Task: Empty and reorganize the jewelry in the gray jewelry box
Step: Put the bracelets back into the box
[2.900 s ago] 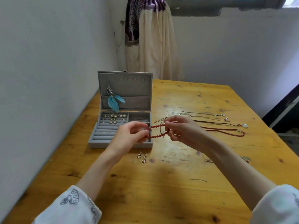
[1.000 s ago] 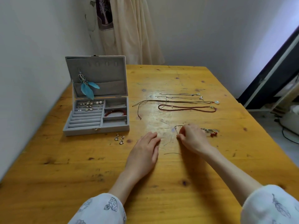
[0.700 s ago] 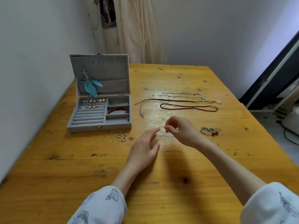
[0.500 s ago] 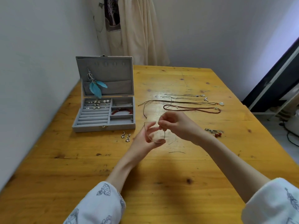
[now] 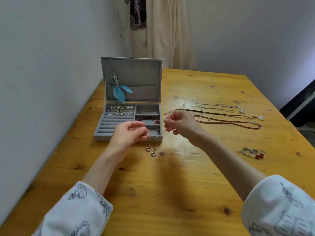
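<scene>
Thin bangle point(image 5: 154, 135) spans hands left-right.

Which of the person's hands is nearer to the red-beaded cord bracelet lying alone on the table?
Right. The right hand is up near the box, left of the bracelet; the left hand is farther left still.

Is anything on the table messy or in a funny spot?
Nothing looks broken or spilled. One little odd thing: two small silver earrings lie loose on the yellow wooden table, just in front of the open gray jewelry box, not inside with the other earrings.
</scene>
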`<state>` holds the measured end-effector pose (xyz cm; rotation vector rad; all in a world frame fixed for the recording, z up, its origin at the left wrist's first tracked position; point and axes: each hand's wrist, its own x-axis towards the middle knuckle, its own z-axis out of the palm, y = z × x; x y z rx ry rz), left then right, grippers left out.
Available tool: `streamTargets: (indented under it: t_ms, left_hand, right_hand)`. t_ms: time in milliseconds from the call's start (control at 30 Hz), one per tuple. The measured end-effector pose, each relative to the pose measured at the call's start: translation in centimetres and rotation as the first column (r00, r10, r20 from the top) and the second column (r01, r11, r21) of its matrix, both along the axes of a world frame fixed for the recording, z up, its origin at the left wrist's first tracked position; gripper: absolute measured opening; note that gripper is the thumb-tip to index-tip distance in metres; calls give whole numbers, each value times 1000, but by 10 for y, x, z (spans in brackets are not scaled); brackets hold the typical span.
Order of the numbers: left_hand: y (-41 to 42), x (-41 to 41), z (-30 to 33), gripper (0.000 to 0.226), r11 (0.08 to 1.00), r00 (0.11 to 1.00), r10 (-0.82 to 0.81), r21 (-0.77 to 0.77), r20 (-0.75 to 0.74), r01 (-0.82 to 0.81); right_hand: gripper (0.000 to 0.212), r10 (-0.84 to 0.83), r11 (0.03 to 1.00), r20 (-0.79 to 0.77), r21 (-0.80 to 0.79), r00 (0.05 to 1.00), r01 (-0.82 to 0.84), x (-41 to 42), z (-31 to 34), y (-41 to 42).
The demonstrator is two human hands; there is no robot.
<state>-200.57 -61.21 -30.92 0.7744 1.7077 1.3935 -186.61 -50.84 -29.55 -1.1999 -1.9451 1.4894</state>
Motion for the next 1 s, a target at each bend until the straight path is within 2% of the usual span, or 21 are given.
streamTargets:
  t_ms: [67,167,300,400,533,633,733,867,1000]
  left_hand:
    - [7,-15,-3,14,999,960,21,-36,-278,-33]
    - [13,-25,-7,9,994,756,-36,-105,-654,-44]
    - [16,-16,-7,15,994,516,-80,-109,-853,-27]
    - [20,-12,-8,17,978,327,-159,-194,-932,-78]
    - [36,-24,-14,17,930,304,-264,-324,-916,-170]
    - [39,-24,-13,20,911,230,-308,-356,-923,-207]
    - [38,-26,-16,22,901,209,-335,-377,-919,-216]
    - [31,-24,-16,25,918,230,-309,-352,-923,-181]
    - [22,-9,-16,25,970,300,-186,-223,-936,-96]
  right_hand:
    - [9,-3,999,33,48,999,2,-12,-8,4]
    - [10,4,971,159,236,987,-42,-21,-18,5]
    - [18,-2,864,322,477,947,-161,-18,-18,1]
    - [22,-3,780,419,569,908,-260,-18,-21,3]
    - [24,0,791,509,527,861,-311,-38,-34,17]
    - [22,-15,814,503,508,864,-281,-45,-36,15]
    - [18,-12,827,497,493,868,-271,-47,-40,14]
    - [20,22,856,421,461,907,-235,-34,-38,10]
    - [22,2,889,287,439,958,-133,-8,-32,4]
